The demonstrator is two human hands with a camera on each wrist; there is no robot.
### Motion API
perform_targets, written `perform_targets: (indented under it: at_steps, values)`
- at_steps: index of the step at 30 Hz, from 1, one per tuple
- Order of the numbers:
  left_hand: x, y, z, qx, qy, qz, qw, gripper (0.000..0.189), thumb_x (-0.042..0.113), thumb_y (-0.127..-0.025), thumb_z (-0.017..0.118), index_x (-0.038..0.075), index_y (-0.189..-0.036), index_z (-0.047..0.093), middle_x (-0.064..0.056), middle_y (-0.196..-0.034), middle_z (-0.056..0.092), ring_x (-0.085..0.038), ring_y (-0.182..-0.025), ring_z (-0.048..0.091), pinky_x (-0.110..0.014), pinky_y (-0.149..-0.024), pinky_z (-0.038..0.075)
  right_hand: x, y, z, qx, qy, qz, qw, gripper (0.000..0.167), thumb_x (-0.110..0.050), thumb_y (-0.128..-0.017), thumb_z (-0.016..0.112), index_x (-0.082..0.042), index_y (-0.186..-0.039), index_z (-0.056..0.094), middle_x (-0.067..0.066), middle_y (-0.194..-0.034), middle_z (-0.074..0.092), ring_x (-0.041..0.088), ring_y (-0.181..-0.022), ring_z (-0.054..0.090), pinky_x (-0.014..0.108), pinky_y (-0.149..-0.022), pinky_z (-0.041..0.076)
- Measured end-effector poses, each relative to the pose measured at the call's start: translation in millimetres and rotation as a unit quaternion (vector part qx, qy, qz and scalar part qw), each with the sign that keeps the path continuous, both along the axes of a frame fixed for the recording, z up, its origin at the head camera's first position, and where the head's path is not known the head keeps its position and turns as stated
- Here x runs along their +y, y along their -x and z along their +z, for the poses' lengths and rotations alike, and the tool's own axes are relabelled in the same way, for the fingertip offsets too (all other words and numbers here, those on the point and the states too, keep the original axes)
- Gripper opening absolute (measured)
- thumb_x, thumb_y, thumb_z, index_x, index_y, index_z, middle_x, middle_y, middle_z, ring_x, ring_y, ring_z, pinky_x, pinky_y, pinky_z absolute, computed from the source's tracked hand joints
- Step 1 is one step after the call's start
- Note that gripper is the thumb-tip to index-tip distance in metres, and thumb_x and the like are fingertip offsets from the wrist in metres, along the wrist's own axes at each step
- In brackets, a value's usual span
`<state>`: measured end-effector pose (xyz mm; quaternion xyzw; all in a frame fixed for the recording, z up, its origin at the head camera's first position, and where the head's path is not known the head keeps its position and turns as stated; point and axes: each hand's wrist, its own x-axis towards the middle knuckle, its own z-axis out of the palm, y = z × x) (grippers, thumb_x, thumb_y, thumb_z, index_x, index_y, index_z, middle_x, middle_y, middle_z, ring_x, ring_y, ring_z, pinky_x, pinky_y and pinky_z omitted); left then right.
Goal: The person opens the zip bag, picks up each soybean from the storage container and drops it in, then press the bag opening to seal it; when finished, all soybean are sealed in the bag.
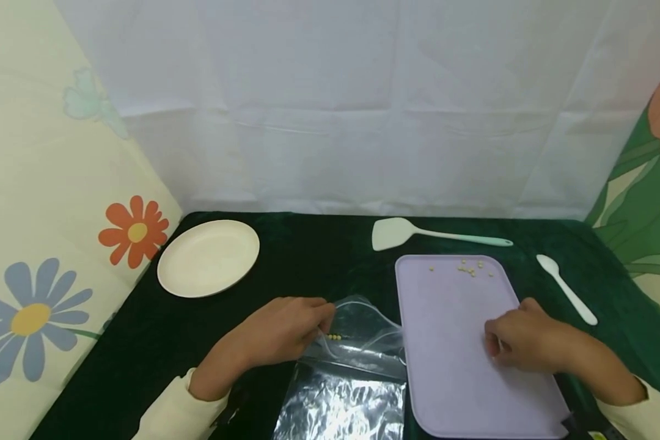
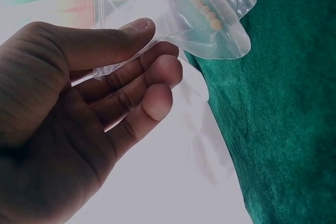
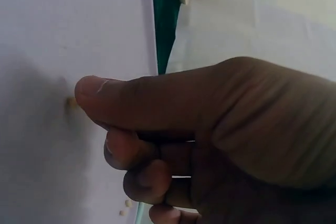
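Observation:
My left hand [image 1: 288, 330] pinches the rim of a clear zip-top plastic bag [image 1: 352, 366] between thumb and fingers. A short row of small round yellow beans [image 2: 206, 12], like soybeans, shows inside the bag in the left wrist view. My right hand [image 1: 528, 339] is over the lilac tray [image 1: 445, 391], fingers curled and thumb against the index finger. At its thumb tip a blurred yellow bean [image 3: 72, 102] peeks out, mostly hidden by the thumb. Several loose beans [image 1: 471, 272] lie scattered at the tray's far end.
An oval cream plate [image 1: 209, 258] lies at the back left of the dark green cloth [image 1: 308, 256]. Behind the tray is a white spatula [image 1: 394, 233] with a pale green handle. A white spoon [image 1: 569, 290] lies right of the tray. White sheeting [image 1: 330, 122] hangs behind.

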<state>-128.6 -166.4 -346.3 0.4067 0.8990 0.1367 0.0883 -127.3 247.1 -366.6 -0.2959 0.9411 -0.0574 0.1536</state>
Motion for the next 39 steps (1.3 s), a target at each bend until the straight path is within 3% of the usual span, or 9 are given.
perform_targets:
  at_steps: [17,21,25,30,34,36,39]
  values:
    - [-0.6,-0.4,0.8,0.003,-0.002,0.001,1.0000,0.019,0.003,-0.091,0.070,0.019,-0.098,0.062,0.004,-0.092,0.064,-0.005,-0.068,0.050,-0.021,-0.059,0.045,3,-2.3,-12.6,0.044,0.024,0.013,0.9986,0.030,-0.013,-0.079,0.081,-0.029,-0.072,0.057,-0.021,-0.062,0.043,0.000,-0.062,0.040,0.041,-0.073,0.029]
    - [-0.5,-0.1,0.7,0.007,-0.001,0.000,1.0000,0.020,0.002,-0.091,0.069,0.019,-0.098,0.062,0.005,-0.092,0.063,-0.005,-0.068,0.051,-0.021,-0.059,0.046,1,1.5,-11.0,0.078,0.083,0.046,0.9925,0.028,-0.012,-0.083,0.079,-0.032,-0.077,0.060,-0.024,-0.066,0.043,-0.002,-0.065,0.041,0.038,-0.074,0.028]
    - [-0.5,-0.6,0.4,0.011,-0.002,-0.001,0.9999,0.021,0.000,-0.090,0.069,0.019,-0.098,0.062,0.007,-0.091,0.062,-0.004,-0.067,0.050,-0.021,-0.058,0.045,-9,7.5,-8.2,0.094,0.192,0.064,0.9747,0.023,-0.016,-0.089,0.077,-0.035,-0.088,0.063,-0.027,-0.074,0.050,-0.004,-0.069,0.045,0.031,-0.073,0.033]
    - [0.0,-1.3,1.1,0.002,-0.001,0.003,1.0000,0.021,0.001,-0.090,0.070,0.019,-0.099,0.062,0.007,-0.092,0.063,-0.004,-0.068,0.051,-0.021,-0.059,0.046,-30,14.2,-2.9,0.116,0.332,0.061,0.9342,0.022,-0.017,-0.091,0.076,-0.035,-0.097,0.065,-0.023,-0.084,0.058,-0.001,-0.075,0.053,0.026,-0.068,0.041]
    - [-0.4,-0.8,1.0,-0.002,0.001,0.003,1.0000,0.020,0.002,-0.091,0.070,0.019,-0.099,0.062,0.005,-0.093,0.063,-0.004,-0.068,0.051,-0.020,-0.060,0.046,-53,17.1,0.7,0.109,0.407,0.069,0.9042,0.024,-0.011,-0.091,0.075,-0.031,-0.101,0.066,-0.017,-0.090,0.063,0.004,-0.079,0.054,0.026,-0.071,0.045]
    - [-0.7,-1.0,0.6,0.001,-0.001,0.002,1.0000,0.019,0.002,-0.091,0.070,0.019,-0.099,0.062,0.006,-0.093,0.063,-0.004,-0.068,0.051,-0.020,-0.060,0.046,-66,17.5,0.8,0.096,0.429,0.075,0.8952,0.021,-0.010,-0.091,0.075,-0.028,-0.102,0.068,-0.016,-0.092,0.064,0.006,-0.081,0.054,0.027,-0.071,0.046]
    - [-0.5,-1.3,-0.5,0.008,-0.003,0.002,1.0000,0.020,0.001,-0.091,0.069,0.019,-0.097,0.062,0.008,-0.091,0.061,-0.004,-0.067,0.050,-0.020,-0.059,0.045,-86,17.1,-1.0,0.085,0.435,0.084,0.8923,0.016,-0.015,-0.093,0.073,-0.027,-0.104,0.070,-0.017,-0.089,0.062,0.007,-0.080,0.053,0.030,-0.078,0.041]
